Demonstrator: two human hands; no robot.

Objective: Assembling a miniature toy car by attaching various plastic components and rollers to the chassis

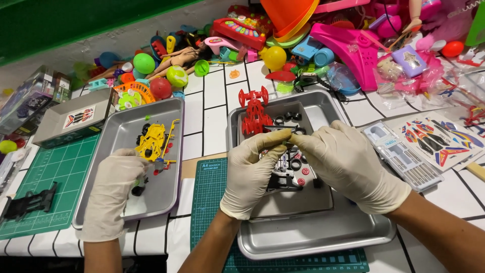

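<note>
My left hand (247, 172) and my right hand (348, 164), both in white gloves, meet over a steel tray (313, 242). Their fingertips pinch a small thin black part (277, 130) between them. Under the hands in the tray lie a black toy-car chassis (283, 181), small red wheel pieces and black rings. At the tray's far end a red toy-car body (255, 114) sits beside several black tyres (289, 117).
Another person's gloved hand (113, 187) rests in a second steel tray (126, 129) holding a yellow car body (151, 141). Green cutting mats (50, 172), a grey box (76, 119), a sticker sheet (439, 136), a clear tool case (401, 154) and a toy pile (283, 35) surround them.
</note>
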